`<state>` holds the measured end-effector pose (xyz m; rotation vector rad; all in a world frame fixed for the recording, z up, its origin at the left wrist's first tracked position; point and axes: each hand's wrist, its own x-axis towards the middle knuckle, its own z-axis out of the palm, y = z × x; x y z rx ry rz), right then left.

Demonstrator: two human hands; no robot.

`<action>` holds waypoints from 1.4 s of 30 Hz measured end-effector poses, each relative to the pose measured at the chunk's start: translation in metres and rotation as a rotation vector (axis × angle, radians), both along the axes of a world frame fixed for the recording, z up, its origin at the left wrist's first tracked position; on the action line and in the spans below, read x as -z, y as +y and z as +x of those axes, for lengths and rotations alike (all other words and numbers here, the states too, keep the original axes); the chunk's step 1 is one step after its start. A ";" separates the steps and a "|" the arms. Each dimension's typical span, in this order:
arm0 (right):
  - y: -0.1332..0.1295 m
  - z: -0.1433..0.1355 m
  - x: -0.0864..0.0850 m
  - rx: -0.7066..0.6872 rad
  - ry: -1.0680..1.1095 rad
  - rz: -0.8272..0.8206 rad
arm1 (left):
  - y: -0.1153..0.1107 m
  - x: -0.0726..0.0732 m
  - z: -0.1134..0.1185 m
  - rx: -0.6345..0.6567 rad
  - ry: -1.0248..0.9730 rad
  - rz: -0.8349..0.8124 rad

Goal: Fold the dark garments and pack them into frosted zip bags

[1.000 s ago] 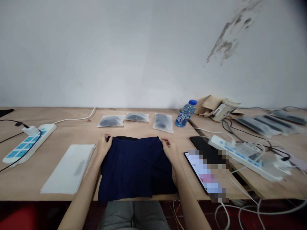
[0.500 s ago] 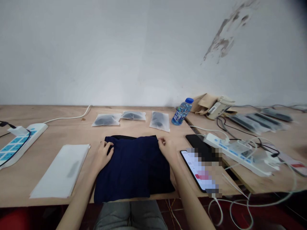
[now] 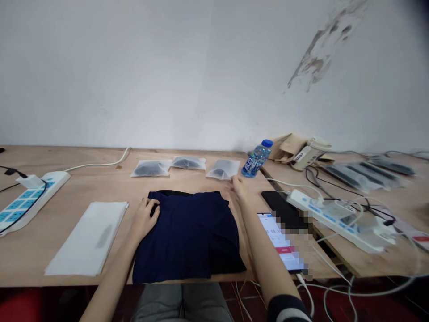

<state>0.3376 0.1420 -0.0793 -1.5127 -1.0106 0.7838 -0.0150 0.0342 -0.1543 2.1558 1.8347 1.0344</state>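
Observation:
Dark navy folded cloth (image 3: 184,232), which looks like a garment, lies at the table's front edge with a black layer showing beneath it. My left hand (image 3: 145,218) rests on its left edge, fingers apart and slightly curled. Beyond the cloth's far right corner, my right hand (image 3: 237,187) has its fingers closed at the near right corner of a frosted plastic bag (image 3: 223,169) with something dark inside. Its fingertips are partly blurred. Two similar frosted bags, a left one (image 3: 150,167) and a middle one (image 3: 188,162), lie in the same row.
White flat sheets or bags (image 3: 87,239) are stacked on the left, near a power strip (image 3: 36,201). On the right are a lit phone (image 3: 278,243), a black phone-like object (image 3: 284,208), a blue-capped bottle (image 3: 257,158), a paper cup (image 3: 311,153) and another power strip (image 3: 338,221) with tangled cables.
My right hand has left the cloth's far right corner and moved forward to the right-hand bag. That bag has turned from lengthwise to sideways. My left hand stays on the cloth.

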 end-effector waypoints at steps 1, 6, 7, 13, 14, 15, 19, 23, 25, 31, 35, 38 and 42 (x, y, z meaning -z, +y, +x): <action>-0.003 -0.006 -0.002 -0.018 0.050 0.020 | 0.000 0.000 0.000 -0.002 -0.004 -0.001; -0.052 -0.043 -0.020 -0.138 0.259 0.118 | -0.002 -0.005 0.001 -0.002 -0.024 -0.009; -0.067 -0.051 -0.024 -0.171 0.284 0.124 | -0.003 -0.007 0.002 0.003 -0.028 -0.012; -0.159 -0.096 -0.022 -0.557 0.513 -0.011 | -0.022 -0.035 0.000 0.015 -0.101 -0.036; -0.172 -0.100 -0.018 -0.578 0.499 -0.061 | -0.031 -0.039 -0.001 -0.015 -0.134 -0.029; -0.184 -0.102 -0.013 -0.586 0.479 -0.111 | -0.042 -0.042 -0.002 -0.059 -0.172 -0.017; -0.219 -0.102 0.005 -0.616 0.342 -0.266 | -0.105 -0.044 -0.001 -0.266 -0.368 -0.050; -0.231 -0.097 0.016 -0.649 0.192 -0.321 | -0.159 -0.033 0.029 -0.244 -0.674 -0.397; -0.231 -0.098 0.016 -0.648 0.136 -0.319 | -0.172 -0.028 0.054 -0.154 -0.886 -0.640; -0.232 -0.109 0.006 -0.598 -0.090 -0.147 | -0.166 -0.038 0.111 -0.064 -1.286 -0.859; -0.240 -0.119 0.008 -0.555 -0.214 -0.085 | -0.156 -0.044 0.117 -0.098 -1.315 -0.727; -0.233 -0.121 0.019 -0.524 -0.212 -0.051 | -0.153 -0.043 0.116 -0.130 -1.304 -0.674; -0.190 -0.111 0.029 -0.458 -0.179 -0.007 | -0.153 -0.042 0.117 -0.138 -1.294 -0.634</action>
